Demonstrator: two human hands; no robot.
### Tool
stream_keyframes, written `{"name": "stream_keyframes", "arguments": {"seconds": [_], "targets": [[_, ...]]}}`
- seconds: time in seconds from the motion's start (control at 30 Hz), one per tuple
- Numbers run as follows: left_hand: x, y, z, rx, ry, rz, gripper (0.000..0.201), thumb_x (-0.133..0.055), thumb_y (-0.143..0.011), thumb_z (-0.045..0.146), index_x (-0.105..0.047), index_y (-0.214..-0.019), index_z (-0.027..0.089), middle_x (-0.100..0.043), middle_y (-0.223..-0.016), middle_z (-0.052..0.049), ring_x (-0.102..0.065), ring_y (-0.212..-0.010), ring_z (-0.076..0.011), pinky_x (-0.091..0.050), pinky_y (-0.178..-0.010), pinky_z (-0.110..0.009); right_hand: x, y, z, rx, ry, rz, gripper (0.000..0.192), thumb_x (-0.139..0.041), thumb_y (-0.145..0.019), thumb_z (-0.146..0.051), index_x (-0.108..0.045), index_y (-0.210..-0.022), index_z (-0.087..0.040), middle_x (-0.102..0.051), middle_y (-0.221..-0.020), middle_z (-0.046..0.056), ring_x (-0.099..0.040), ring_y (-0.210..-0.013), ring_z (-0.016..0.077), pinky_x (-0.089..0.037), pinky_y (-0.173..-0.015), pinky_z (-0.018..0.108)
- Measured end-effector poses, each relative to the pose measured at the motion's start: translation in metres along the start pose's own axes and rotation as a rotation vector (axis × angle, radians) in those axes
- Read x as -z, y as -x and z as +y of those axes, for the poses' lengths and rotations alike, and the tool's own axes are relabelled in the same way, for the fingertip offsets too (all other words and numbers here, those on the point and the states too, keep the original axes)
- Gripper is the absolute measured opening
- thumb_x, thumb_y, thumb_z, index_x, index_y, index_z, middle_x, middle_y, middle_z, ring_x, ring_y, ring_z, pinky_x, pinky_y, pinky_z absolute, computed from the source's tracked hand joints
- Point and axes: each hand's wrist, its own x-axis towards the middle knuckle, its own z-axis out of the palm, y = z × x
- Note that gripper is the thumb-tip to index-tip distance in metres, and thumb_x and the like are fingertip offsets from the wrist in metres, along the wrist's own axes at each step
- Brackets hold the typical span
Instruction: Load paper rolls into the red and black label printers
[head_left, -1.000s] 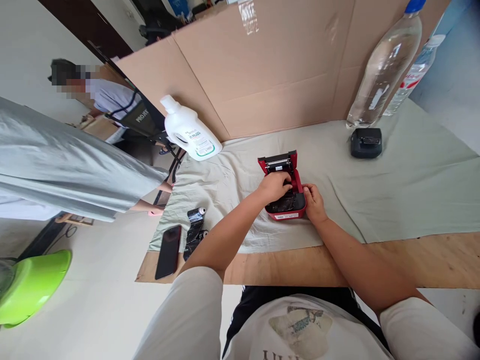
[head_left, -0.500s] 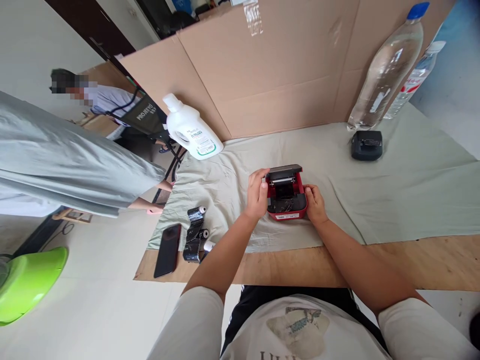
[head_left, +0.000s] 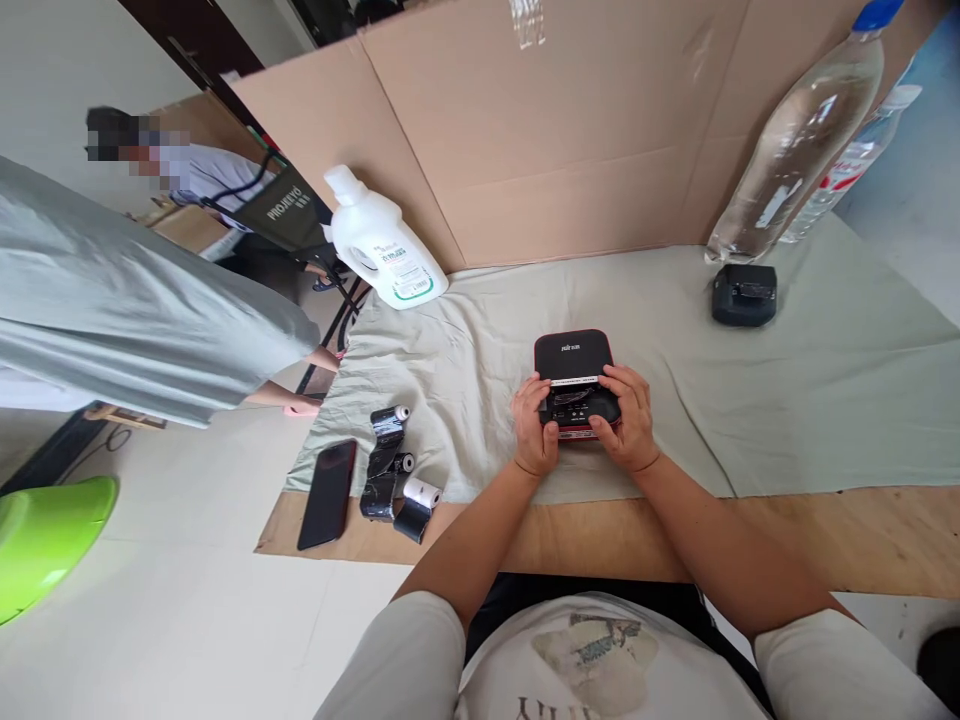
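Observation:
A small red and black label printer [head_left: 574,358] rests on the pale green cloth [head_left: 787,400] in front of me, its black lid down. My left hand [head_left: 534,425] grips its near left corner. My right hand [head_left: 628,415] grips its near right corner, thumb on the top. A strip of dark label tape shows at the slot between my thumbs. To the left, near the cloth's edge, lie rolls of black tape [head_left: 384,460] and a small white roll [head_left: 422,492].
A black phone [head_left: 327,480] lies at the board's left corner. A white detergent jug [head_left: 381,250], two clear water bottles [head_left: 795,140] and a second black printer [head_left: 744,295] stand before a cardboard wall [head_left: 555,130]. A person in grey [head_left: 135,300] stands left; a green bowl [head_left: 45,540] sits low left.
The printer's lid, open a second ago, has come down shut. My left hand left the inside of the printer and both hands now hold its near corners.

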Motion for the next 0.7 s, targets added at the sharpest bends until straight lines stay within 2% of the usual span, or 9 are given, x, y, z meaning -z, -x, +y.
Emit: {"name": "stream_keyframes", "arguments": {"seconds": [0.1,0.27,0.47,0.53,0.6,0.7], "targets": [[0.000,0.001,-0.002,-0.009,-0.017,0.008,0.047,-0.030,-0.100,0.045,-0.044,-0.137,0.018,-0.058,-0.130,-0.017,-0.046,-0.136,-0.0297,-0.038,-0.110,-0.054,-0.002,0.001,0.001,-0.047,0.045,-0.002,0.042,-0.055,-0.088,-0.049,-0.060,-0.119,-0.022,-0.062,-0.124,0.013,-0.054,-0.122,0.0326,-0.044,-0.105,0.056],[0.000,0.002,-0.002,0.014,-0.080,0.010,0.044,-0.032,-0.099,0.046,-0.047,-0.130,0.019,-0.063,-0.121,-0.016,-0.052,-0.130,-0.0296,-0.039,-0.107,-0.053,-0.002,-0.001,0.000,-0.234,0.044,-0.062,0.037,-0.056,-0.081,-0.054,-0.067,-0.103,-0.026,-0.065,-0.116,0.012,-0.057,-0.112,0.0331,-0.042,-0.103,0.057],[-0.003,0.007,-0.002,0.086,0.009,0.023,0.049,-0.033,-0.098,0.053,-0.044,-0.133,0.020,-0.057,-0.128,-0.017,-0.048,-0.134,-0.0304,-0.037,-0.110,-0.054,-0.003,0.004,-0.001,-0.308,-0.067,-0.070,0.050,-0.045,-0.085,-0.064,-0.063,-0.111,-0.025,-0.061,-0.123,0.013,-0.054,-0.119,0.0334,-0.039,-0.107,0.058],[-0.004,0.009,-0.003,0.176,0.062,0.055,0.060,-0.037,-0.095,0.060,-0.041,-0.138,0.019,-0.049,-0.139,-0.020,-0.043,-0.138,-0.0321,-0.035,-0.111,-0.054,-0.006,0.008,0.005,-0.375,-0.193,-0.038,0.060,-0.038,-0.087,-0.069,-0.058,-0.123,-0.024,-0.055,-0.135,0.014,-0.053,-0.124,0.0320,-0.043,-0.105,0.055],[-0.002,0.010,-0.005,0.328,0.148,0.047,0.075,-0.042,-0.089,0.070,-0.038,-0.143,0.018,-0.040,-0.147,-0.022,-0.040,-0.140,-0.0343,-0.035,-0.112,-0.054,-0.011,0.011,0.014,-0.536,-0.353,0.032,0.067,-0.028,-0.091,-0.071,-0.050,-0.134,-0.025,-0.048,-0.145,0.013,-0.055,-0.123,0.0289,-0.049,-0.099,0.051],[0.003,0.006,-0.004,0.536,0.352,-0.109,0.088,-0.043,-0.084,0.079,-0.038,-0.147,0.018,-0.044,-0.148,-0.020,-0.042,-0.139,-0.0349,-0.034,-0.114,-0.052,-0.017,0.013,0.028,-0.765,-0.453,0.046,0.065,-0.024,-0.094,-0.069,-0.053,-0.132,-0.025,-0.057,-0.138,0.011,-0.060,-0.119,0.0252,-0.051,-0.098,0.049]]}}
